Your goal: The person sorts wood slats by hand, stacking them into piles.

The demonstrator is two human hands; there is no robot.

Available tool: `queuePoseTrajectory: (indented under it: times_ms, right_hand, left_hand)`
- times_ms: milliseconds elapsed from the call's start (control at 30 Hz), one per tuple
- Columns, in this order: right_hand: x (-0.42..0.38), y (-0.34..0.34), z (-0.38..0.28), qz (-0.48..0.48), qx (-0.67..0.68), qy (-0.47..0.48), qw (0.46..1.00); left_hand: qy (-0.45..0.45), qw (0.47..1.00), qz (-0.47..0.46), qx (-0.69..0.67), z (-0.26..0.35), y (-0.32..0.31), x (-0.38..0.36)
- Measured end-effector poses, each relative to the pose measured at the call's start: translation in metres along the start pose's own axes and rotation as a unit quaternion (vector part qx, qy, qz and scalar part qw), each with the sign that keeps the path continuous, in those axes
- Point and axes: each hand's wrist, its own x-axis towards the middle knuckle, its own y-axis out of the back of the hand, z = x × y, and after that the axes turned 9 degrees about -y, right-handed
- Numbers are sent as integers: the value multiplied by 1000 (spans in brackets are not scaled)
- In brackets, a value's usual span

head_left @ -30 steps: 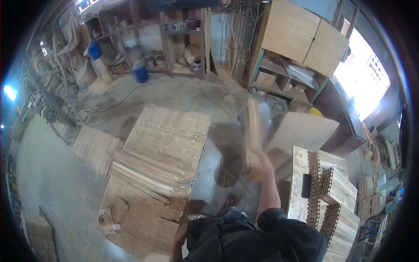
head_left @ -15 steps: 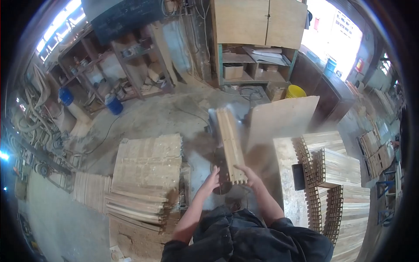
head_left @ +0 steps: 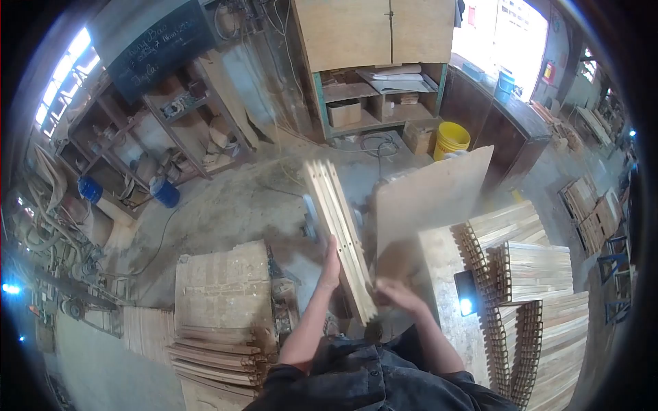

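Wooden slats (head_left: 332, 212) in the grip of the left hand (head_left: 331, 266), right hand (head_left: 397, 294) near lower end, grip unclear

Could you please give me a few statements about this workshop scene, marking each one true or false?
1. The left hand is against the side of the wooden strips. True.
2. The phone lies on the floor. False: it lies on the pale board, beside the stacked wood.
3. The blackboard has writing on it. True.
4. The right hand is on the yellow bucket. False: it is by the near end of the strips, and the bucket stands well beyond it.
5. The bucket is upright. True.
6. The stacked wood is on the person's left of the phone. False: it is on the right.
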Motion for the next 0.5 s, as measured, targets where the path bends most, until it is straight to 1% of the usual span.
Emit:
queuePoseTrajectory:
  times_ms: [33, 67, 100, 133, 167, 233, 267, 367, 400, 500]
  right_hand:
    - [-18, 2, -36, 66, -24, 27, 997]
    - [-15, 12, -54, 15, 35, 38, 999]
    - [-13, 26, -70, -37, 92, 51, 994]
    - [-12, 33, -84, -89, 150, 60, 983]
    - [-20, 28, -106, -148, 173, 51, 972]
    - [-49, 8, -156, -265, 217, 36, 939]
    - [-54, 2, -160, -256, 223, 46, 939]
    - [-43, -10, -168, -176, 29, 24, 984]
    - [-40, -13, -163, -201, 62, -50, 976]
    - [-13, -30, -146, -171, 55, -65, 982]
  left_hand:
    - [-74, 991, -22, 109, 17, -6, 2]
    - [-148, 964, -45, 216, 44, -18, 0]
    - [-223, 919, -66, 318, 71, -32, -1]
    - [-293, 860, -98, 405, 90, -40, -1]
    - [-366, 788, -114, 482, 109, -50, -1]
    - [-384, 674, -180, 605, 126, -48, -2]
    - [-449, 631, -213, 596, 126, -38, 4]
    - [-527, 530, -234, 622, 115, -14, 22]
    - [-541, 522, -212, 624, 105, -8, 26]
    - [-555, 537, -167, 613, 83, 7, 35]
